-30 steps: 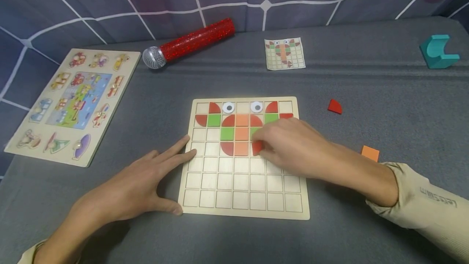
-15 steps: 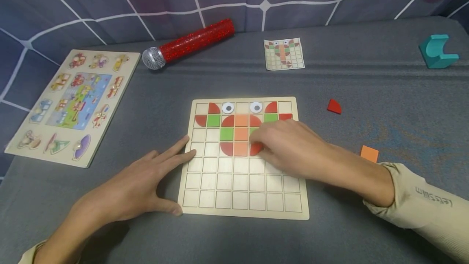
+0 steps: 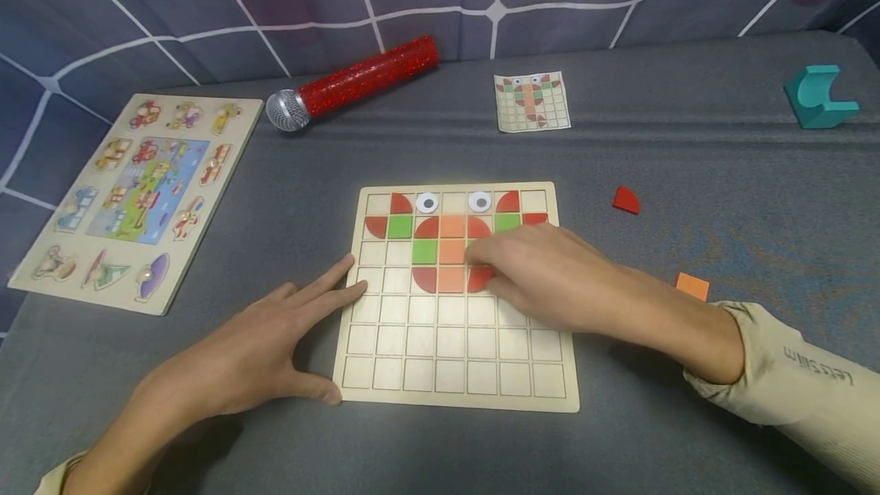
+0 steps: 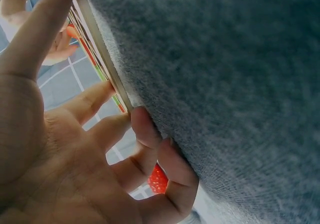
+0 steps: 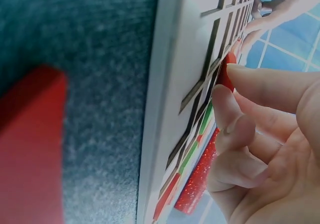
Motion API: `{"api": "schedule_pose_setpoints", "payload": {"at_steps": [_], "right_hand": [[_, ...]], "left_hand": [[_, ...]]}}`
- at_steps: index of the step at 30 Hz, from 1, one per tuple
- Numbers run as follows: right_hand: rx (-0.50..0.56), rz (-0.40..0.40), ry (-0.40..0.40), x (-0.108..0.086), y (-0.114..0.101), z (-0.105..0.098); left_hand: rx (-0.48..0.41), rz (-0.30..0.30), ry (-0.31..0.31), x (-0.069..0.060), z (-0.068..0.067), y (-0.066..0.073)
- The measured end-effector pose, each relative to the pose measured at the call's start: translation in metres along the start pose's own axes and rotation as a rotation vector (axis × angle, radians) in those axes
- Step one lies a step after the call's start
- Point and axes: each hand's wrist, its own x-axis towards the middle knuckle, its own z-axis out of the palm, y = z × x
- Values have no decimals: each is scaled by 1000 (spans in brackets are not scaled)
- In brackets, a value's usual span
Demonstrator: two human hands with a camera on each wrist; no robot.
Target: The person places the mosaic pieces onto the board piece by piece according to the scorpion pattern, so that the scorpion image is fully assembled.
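A wooden grid board (image 3: pixel 452 376) lies on the grey cloth, with red quarter-circle, green and orange square tiles and two googly-eye pieces in its upper rows. My right hand (image 3: pixel 550 277) is over the board's right half, its thumb and fingers pinching a red quarter-circle tile (image 5: pixel 227 71). In the head view that tile sits in the fourth row, just right of the lowest orange square (image 3: pixel 451 279), partly covered by the fingers. My left hand (image 3: pixel 247 350) is spread along the board's left edge, fingertips and thumb touching it.
A loose red quarter-circle tile (image 3: pixel 626 200) and an orange square tile (image 3: pixel 692 286) lie right of the board. Behind it are a small pattern card (image 3: pixel 532 102) and a red glitter microphone (image 3: pixel 371 79). A peg puzzle (image 3: pixel 76 258) lies left, a teal holder (image 3: pixel 818 98) far right.
The red quarter-circle tile under my right fingers has turned slightly and now lies flatter in its cell. My left hand has stayed in place.
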Motion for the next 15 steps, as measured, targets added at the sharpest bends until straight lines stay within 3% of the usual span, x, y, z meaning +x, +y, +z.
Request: {"api": "schedule_pose_setpoints", "payload": {"at_steps": [15], "right_hand": [[-40, -6, 11, 0, -1, 1]], "left_hand": [[8, 1, -1, -1, 0, 0]]}}
